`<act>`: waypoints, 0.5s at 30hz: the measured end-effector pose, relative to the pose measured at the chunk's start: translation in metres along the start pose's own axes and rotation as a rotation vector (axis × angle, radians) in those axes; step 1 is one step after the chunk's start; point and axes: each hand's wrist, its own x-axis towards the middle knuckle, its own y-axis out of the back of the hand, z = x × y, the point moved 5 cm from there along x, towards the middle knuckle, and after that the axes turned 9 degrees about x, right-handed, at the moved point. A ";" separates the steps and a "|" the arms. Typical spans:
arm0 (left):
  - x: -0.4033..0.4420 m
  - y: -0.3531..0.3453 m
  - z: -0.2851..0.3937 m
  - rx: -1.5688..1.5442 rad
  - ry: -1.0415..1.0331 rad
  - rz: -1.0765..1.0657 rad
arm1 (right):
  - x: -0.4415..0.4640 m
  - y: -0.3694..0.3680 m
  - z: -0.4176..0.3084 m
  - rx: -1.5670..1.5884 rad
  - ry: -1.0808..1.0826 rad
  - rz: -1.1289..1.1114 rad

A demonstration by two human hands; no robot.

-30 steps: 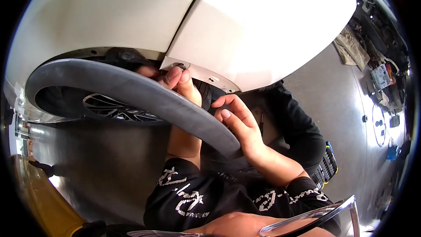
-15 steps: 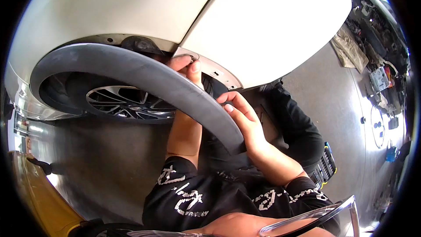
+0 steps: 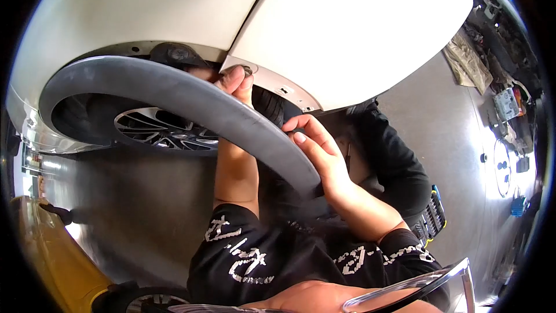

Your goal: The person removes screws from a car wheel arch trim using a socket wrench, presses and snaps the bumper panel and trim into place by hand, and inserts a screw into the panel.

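Observation:
A long grey wheel arch trim (image 3: 191,95) curves across the view in front of the white car's wheel opening. My left hand (image 3: 234,86) reaches up behind the trim, its thumb and finger pinched at a small dark clip (image 3: 248,71) by the lower corner of the white door (image 3: 347,29). At the trim's inner edge, near its lower right end, my right hand (image 3: 318,148) is closed, with thumb and index finger on the edge. Part of the left hand is hidden behind the trim. Below the trim the spoked wheel (image 3: 168,130) shows.
Beside my right forearm is a dark-sleeved arm (image 3: 399,165), with a tool case (image 3: 431,217) below it. A yellow car body (image 3: 63,261) stands at lower left. Car parts and a beige cloth (image 3: 468,64) lie at the right. Clear glasses (image 3: 405,293) hang at the bottom.
The view has shifted slightly back and forth. My left hand stays by the door corner, with its fingers moved a little, and my right hand remains on the trim's edge.

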 end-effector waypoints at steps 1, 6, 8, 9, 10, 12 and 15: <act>0.001 0.001 -0.005 -0.082 0.088 -0.067 | 0.001 0.000 0.000 0.003 0.003 0.007; -0.010 0.014 -0.009 -0.074 0.107 -0.106 | 0.005 0.006 0.001 0.074 0.065 0.046; -0.036 0.011 -0.001 -0.240 0.214 0.072 | 0.006 0.008 -0.001 0.123 0.115 0.064; -0.054 0.014 0.005 -0.382 0.294 0.155 | 0.007 0.014 0.002 0.148 0.159 0.021; -0.070 0.019 0.008 -0.339 0.319 -0.087 | 0.007 0.016 0.004 0.145 0.159 0.021; -0.089 0.021 0.029 -0.283 0.421 -0.364 | 0.008 0.018 0.006 0.136 0.162 0.027; -0.132 0.020 0.040 -0.432 1.076 -0.451 | 0.002 0.013 -0.003 0.086 0.153 0.073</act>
